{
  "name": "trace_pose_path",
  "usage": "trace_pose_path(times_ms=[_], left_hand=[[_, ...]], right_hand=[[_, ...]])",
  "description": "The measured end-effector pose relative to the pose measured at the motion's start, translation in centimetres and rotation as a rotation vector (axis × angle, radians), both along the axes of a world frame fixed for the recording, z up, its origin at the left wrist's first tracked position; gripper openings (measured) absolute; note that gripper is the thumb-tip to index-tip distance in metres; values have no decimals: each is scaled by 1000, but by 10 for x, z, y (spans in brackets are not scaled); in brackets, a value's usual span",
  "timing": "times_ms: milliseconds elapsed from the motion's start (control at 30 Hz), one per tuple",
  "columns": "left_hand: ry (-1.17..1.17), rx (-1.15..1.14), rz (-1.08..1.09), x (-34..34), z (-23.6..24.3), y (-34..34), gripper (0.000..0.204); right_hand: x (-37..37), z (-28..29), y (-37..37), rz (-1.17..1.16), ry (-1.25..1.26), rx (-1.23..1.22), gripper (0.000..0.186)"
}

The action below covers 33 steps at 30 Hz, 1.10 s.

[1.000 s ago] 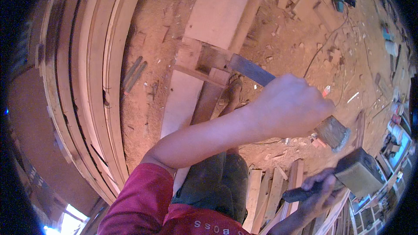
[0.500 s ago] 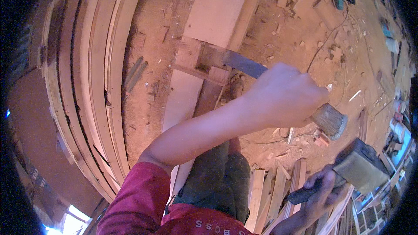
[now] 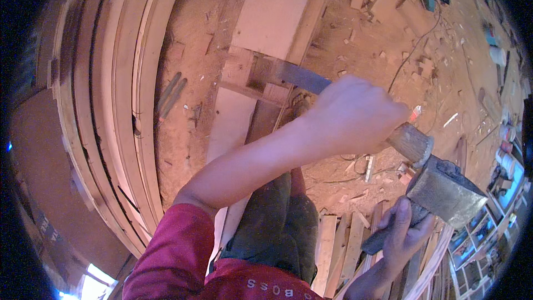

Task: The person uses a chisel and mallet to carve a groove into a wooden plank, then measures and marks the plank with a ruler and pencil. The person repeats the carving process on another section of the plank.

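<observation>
Left hand point(image 3: 361, 114) grips a chisel point(image 3: 316, 81) by its rounded wooden handle point(image 3: 411, 144), flat metal blade point(image 3: 302, 76) toward ten o'clock at notched timber point(image 3: 275, 14); right hand point(image 3: 404, 229) clasps a block-headed mallet point(image 3: 447, 192) at four o'clock

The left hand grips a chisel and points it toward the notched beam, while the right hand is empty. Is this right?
Not quite: the right hand is not empty. The head view shows it holding a mallet. The left hand does grip the chisel and point it toward the notched beam.
</observation>
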<state>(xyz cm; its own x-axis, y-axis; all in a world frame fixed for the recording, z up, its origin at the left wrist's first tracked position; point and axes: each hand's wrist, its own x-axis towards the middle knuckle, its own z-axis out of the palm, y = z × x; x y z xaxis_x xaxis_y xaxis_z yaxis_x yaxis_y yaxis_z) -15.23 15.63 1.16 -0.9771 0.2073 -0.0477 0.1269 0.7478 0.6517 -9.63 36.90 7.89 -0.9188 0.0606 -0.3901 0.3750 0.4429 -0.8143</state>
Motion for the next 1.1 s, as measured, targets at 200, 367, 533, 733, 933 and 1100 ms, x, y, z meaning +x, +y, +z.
trace_pose_path(times_ms=[200,367,533,733,933,1100], left_hand=[[-7,-5,19,-1,-1,-2,17],[24,-28,40,1,-5,-3,20],[59,-30,39,1,-2,-4,15],[57,-69,56,0,-4,-2,19],[41,-41,117,7,4,-14,24],[564,406,595,13,28,-51,23]], right_hand=[[-2,-9,12,108,63,-60,19],[-3,-7,14,-47,150,-80,15],[-4,-7,3,88,59,15,19],[-10,-13,1,-13,43,-122,16],[-9,-15,22,117,-18,-116,19],[13,-25,55,12,-157,-109,21]])
